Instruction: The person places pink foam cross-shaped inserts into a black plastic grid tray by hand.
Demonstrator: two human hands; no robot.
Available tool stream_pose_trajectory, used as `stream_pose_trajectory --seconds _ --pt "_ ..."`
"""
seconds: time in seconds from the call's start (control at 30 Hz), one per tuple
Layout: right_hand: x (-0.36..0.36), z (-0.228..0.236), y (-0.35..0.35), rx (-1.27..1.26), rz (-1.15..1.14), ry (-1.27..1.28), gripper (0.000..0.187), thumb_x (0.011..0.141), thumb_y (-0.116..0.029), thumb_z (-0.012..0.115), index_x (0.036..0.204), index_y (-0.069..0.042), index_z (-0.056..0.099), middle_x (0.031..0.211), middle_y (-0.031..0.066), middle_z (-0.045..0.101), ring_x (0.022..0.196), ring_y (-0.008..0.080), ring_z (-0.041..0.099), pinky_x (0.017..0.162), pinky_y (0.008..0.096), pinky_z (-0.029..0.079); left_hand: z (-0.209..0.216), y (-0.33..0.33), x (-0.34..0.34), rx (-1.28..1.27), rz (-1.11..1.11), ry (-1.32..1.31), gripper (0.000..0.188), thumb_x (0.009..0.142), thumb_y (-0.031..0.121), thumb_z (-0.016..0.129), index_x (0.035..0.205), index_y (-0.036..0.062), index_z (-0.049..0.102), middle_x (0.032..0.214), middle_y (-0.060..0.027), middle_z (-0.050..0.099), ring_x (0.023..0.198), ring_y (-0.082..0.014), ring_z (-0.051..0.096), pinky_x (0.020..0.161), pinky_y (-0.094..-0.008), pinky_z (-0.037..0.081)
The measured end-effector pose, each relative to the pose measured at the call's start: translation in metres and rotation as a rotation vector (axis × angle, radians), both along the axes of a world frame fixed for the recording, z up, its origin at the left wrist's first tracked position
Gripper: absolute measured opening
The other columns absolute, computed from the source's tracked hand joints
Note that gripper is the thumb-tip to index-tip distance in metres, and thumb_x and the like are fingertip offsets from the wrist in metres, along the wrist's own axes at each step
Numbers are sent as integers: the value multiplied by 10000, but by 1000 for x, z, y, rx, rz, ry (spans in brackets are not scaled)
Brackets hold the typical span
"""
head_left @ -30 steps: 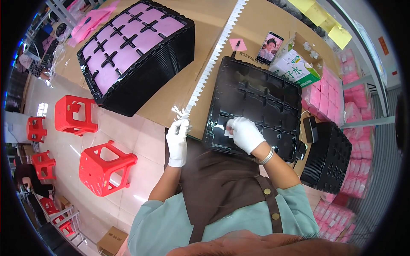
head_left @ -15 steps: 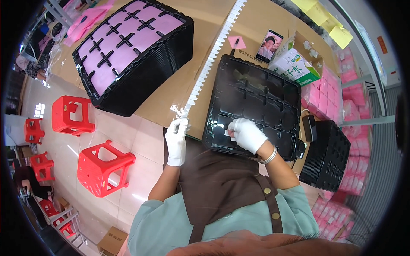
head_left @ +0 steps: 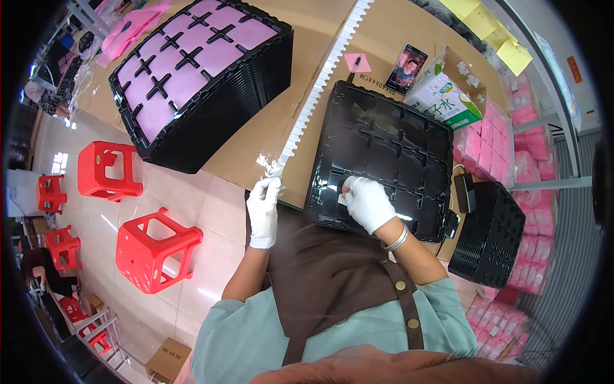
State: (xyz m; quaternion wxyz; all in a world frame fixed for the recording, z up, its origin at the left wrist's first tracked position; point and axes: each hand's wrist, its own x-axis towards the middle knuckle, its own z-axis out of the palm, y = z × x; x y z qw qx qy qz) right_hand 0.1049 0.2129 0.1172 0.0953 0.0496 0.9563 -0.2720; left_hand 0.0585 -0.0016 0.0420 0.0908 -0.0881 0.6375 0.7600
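My left hand (head_left: 263, 212), in a white glove, is closed at the near end of a long white toothed strip (head_left: 313, 95) that slants across the table. Small white shreds (head_left: 265, 163) stick out beside that end. Over the near left compartment of a shiny black compartment tray (head_left: 396, 150), my gloved right hand (head_left: 369, 205) is pinched, its fingertips down in the tray. A small white piece (head_left: 342, 200) shows just under those fingers. What the fingertips themselves hold is hidden by the hand.
A tall stack of black trays (head_left: 224, 109) topped with pink sheets stands at the left. Beyond my tray are a phone (head_left: 407, 69), a pen (head_left: 354, 69) and an open carton (head_left: 448, 96). More black trays (head_left: 489, 233) stand right; red stools (head_left: 157, 249) are on the floor.
My right hand has shifted slightly left over the same compartment, fingers still pinched. My left hand stays at the strip's end. The picture on the phone is different.
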Motion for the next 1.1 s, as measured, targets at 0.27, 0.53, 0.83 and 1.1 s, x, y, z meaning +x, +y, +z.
stream_pose_trajectory --seconds 0.27,0.53,0.83,1.1 --pt "10 -10 4 166 183 58 102 795 -138 621 763 -42 641 754 162 630 726 330 626 693 423 491 -3 7 0 28 -24 0 167 941 116 570 1021 -19 627 960 -51 631 839 -113 592 778 -253 477" --pt "-33 75 123 -21 -388 660 101 809 -128 610 769 -37 628 727 113 632 666 234 616 637 340 483 -2 -4 1 -17 3 -10 170 935 139 585 1008 -9 622 928 -47 624 825 -111 584 767 -252 464" --pt "-87 59 373 311 -703 643 215 826 -181 563 961 -106 714 915 171 678 864 313 663 785 391 514 4 -1 5 -16 9 78 181 934 155 596 1011 -7 620 936 -56 626 822 -119 596 770 -250 464" --pt "31 -48 419 269 -813 145 234 705 -175 694 919 -82 702 958 179 673 852 328 657 765 395 523 10 -20 -6 -103 97 132 206 930 180 611 1001 -13 620 920 -68 632 827 -114 594 765 -253 484"
